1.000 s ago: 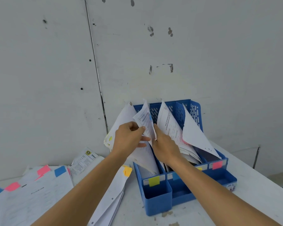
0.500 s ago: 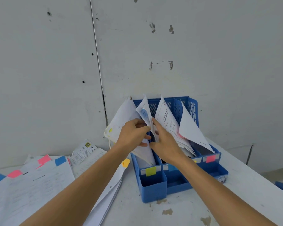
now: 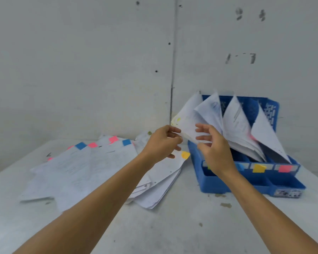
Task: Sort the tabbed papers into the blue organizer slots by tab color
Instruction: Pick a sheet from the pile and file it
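Spread and gripping nothing, the right hand [image 3: 214, 153] was held before the white tabbed sheet [image 3: 187, 118] leaning in the leftmost slot of the blue plastic organizer [image 3: 215, 186]. The left hand [image 3: 162, 143] was curled at that sheet's lower corner; a pinch could not be confirmed. The sheet would best be seated fully before release.

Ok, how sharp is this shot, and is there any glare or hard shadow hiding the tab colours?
Head view: motion blur smears the whole frame, so print on the filed papers is unreadable; light is soft and even, no glare, no hard shadows; label colours on the blue organizer are readable.
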